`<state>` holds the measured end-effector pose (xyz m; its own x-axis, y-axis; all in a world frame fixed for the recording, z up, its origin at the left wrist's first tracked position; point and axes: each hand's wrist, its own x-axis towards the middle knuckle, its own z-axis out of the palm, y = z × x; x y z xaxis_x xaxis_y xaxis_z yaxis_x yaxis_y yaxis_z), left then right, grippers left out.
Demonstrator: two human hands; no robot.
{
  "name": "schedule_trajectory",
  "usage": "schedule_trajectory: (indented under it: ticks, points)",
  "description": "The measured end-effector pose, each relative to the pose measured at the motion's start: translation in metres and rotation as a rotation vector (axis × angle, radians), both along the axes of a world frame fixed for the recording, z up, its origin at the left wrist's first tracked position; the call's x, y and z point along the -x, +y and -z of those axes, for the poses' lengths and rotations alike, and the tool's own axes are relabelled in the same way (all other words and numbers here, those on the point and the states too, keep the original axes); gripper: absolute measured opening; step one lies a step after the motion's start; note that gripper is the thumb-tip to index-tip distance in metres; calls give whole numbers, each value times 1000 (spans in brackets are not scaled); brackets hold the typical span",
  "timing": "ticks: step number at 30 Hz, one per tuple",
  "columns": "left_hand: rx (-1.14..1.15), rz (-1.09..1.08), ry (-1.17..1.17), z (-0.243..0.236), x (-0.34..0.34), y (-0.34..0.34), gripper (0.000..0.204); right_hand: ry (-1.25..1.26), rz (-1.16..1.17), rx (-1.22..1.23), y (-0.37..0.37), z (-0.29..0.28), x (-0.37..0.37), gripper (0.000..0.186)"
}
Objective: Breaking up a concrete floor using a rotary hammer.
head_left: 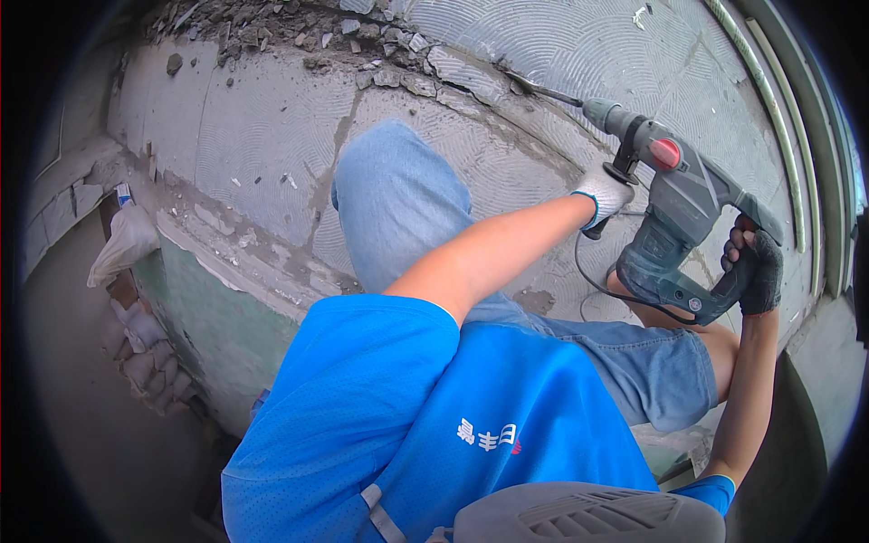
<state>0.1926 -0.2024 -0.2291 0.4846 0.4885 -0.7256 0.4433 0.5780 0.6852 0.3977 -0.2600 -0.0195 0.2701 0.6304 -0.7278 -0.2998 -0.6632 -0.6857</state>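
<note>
A dark grey-green rotary hammer [674, 204] with a red round knob lies across my two hands. My left hand [605, 192], in a white knit glove, is wrapped round its side handle [623, 170]. At the back of the tool, my right hand [762, 267] in a black glove grips the rear handle; its trigger finger is partly hidden. From the chuck a chisel bit [552, 93] points to the upper left. Its tip meets the broken edge of the grey ridged slabs [634, 54], beside a cracked strip [466, 72].
Broken rubble [362, 41] is heaped at the far edge. A black cable [584, 271] loops under the tool near my legs. Pale pipes [769, 109] run along the right wall. On the left, a green-sided ledge [208, 317] drops to a lower level with stacked sacks [149, 362].
</note>
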Motion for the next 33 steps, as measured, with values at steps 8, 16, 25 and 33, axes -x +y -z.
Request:
schedule_trajectory:
  ticks: [8, 16, 25, 33]
  points:
    - [-41, -132, -71, 10, -9, -6, 9, 52, -21, -49, -1, 12, -15, 33]
    - [-70, -141, -24, 20, 4, 16, 7, 110, -73, -56, 25, 21, -4, 27]
    - [-22, 28, 134, 15, 23, 15, 25, 170, 66, -71, 0, 39, 7, 25]
    - [-103, -187, 127, 66, 22, 8, 24, 186, 13, -109, 15, 58, 3, 30]
